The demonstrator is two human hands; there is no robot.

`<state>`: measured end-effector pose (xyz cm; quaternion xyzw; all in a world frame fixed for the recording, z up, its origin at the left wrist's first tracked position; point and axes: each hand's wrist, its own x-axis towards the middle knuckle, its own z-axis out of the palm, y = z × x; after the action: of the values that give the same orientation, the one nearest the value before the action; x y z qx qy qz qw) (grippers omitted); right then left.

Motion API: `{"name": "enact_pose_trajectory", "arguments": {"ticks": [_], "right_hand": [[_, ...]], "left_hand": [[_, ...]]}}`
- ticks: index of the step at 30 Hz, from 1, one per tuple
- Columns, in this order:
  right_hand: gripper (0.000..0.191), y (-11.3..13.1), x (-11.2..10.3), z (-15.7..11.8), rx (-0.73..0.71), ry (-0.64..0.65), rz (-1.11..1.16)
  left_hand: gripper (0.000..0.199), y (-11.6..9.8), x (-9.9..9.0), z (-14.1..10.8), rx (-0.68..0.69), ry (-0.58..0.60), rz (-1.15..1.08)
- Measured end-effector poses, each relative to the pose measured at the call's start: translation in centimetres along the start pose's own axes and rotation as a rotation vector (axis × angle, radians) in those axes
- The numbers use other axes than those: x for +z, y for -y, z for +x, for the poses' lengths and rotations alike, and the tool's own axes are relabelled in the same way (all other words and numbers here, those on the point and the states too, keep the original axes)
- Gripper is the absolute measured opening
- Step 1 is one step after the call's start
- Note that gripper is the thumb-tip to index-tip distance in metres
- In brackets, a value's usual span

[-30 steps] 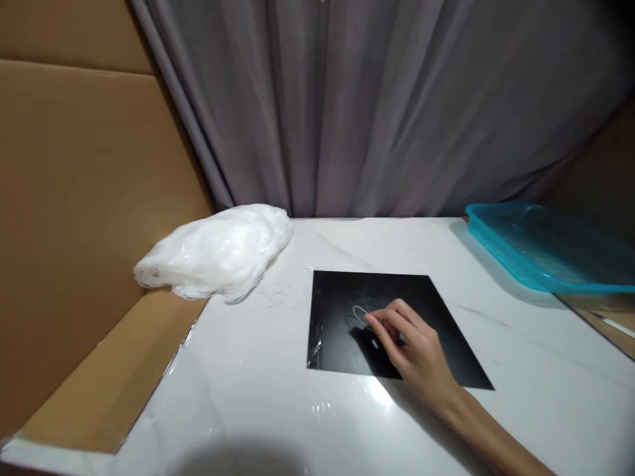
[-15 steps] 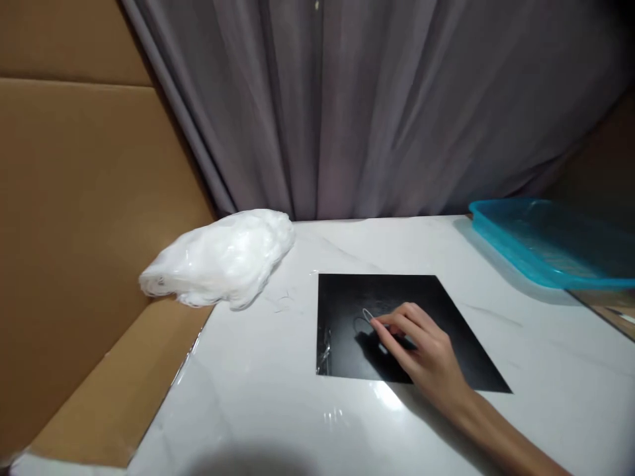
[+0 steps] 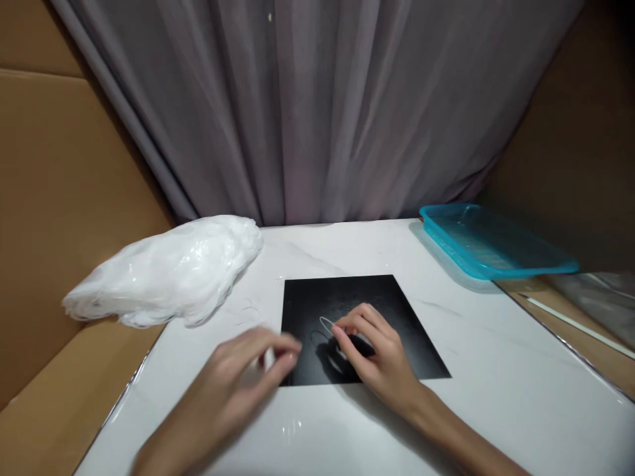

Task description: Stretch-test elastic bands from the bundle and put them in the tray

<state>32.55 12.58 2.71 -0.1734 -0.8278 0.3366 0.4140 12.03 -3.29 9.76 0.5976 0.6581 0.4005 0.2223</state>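
My right hand (image 3: 374, 344) pinches a thin white loop (image 3: 326, 323) between thumb and fingertips, just above a black square sheet (image 3: 401, 330). The loop sticks out to the left of the fingertips and casts a curved shadow on the sheet; the rest of it is hidden by the fingers. My left hand (image 3: 243, 380), slightly blurred, hovers over the sheet's lower left corner. Its thumb and forefinger curve toward each other with a small gap, and I see nothing between them. It is apart from the loop.
A bulging clear bag of white loops (image 3: 173, 268) lies at the back left, beside a cardboard wall (image 3: 59, 198). At the back right stands a translucent blue tray (image 3: 476, 268). A thin white strip (image 3: 580, 325) lies right of the white marbled table (image 3: 337, 436). Grey curtains (image 3: 317, 132) hang behind.
My left hand has come into view from the lower left. My right hand still pinches the loop over the sheet. The view has swung right, showing more of the tray and the strip.
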Motion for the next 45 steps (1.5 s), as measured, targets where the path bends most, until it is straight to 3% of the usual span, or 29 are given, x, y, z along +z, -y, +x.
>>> {"name": "enact_pose_trajectory", "arguments": {"ticks": [3,5,8,10,14,19,26,33,39,45], "right_hand": [[0.009,0.8,-0.1,0.1,-0.012,0.037,0.075],[0.009,1.2,0.0,0.1,-0.023,0.061,0.130],[0.010,1.4,0.4,0.1,0.074,0.075,0.181],[0.015,1.2,0.6,0.1,0.201,0.084,0.184],[0.025,0.6,0.5,0.5,0.372,0.128,0.192],[0.027,0.5,-0.4,1.0,0.414,0.103,0.226],[0.026,0.2,-1.0,0.6,0.293,-0.172,0.047],[0.014,0.6,-1.2,0.7,0.211,-0.261,0.031],[0.011,1.3,-0.7,0.0,0.093,-0.312,0.025],[0.019,1.6,-0.6,-0.1,-0.018,-0.409,0.049]], "left_hand": [[0.034,1.4,3.4,4.2,-0.155,0.080,-0.470],[0.054,2.2,5.9,6.1,-0.197,0.129,-0.670],[0.082,2.8,8.7,6.8,-0.316,0.283,-0.913],[0.090,3.0,9.5,6.2,-0.382,0.374,-1.056],[0.100,3.3,8.8,5.0,-0.424,0.464,-1.319],[0.102,3.4,7.3,5.0,-0.437,0.529,-1.597],[0.100,2.3,5.9,5.3,-0.382,0.386,-1.664],[0.107,0.5,4.4,4.9,-0.170,0.376,-1.727],[0.122,0.0,4.2,4.7,-0.060,0.472,-1.725],[0.137,-0.3,3.9,4.5,-0.047,0.543,-1.686]]}}
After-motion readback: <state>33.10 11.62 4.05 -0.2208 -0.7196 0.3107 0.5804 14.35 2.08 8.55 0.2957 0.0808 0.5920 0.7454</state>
